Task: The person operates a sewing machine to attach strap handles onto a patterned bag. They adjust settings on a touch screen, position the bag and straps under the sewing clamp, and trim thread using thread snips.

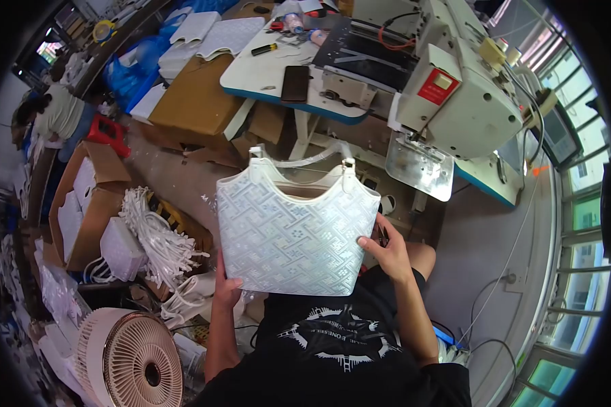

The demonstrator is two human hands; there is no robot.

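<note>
A white handbag (295,237) with a shiny woven-look pattern is held upright over my lap. Its top dips in a curve, and a clear-wrapped handle (312,158) rises between two metal fittings. My left hand (227,285) grips the lower left corner, thumb on the front and fingers hidden behind. At the right edge my right hand (388,249) is closed on the side, thumb pressed to the front panel. Part of the brownish inside shows at the opening.
A white sewing machine (455,102) stands on a table at the upper right. On the white tabletop (251,76) lies a black phone (296,83). Cardboard boxes (195,102), a bundle of white straps (153,230) and a fan (139,363) sit to the left. Another person (60,115) bends far left.
</note>
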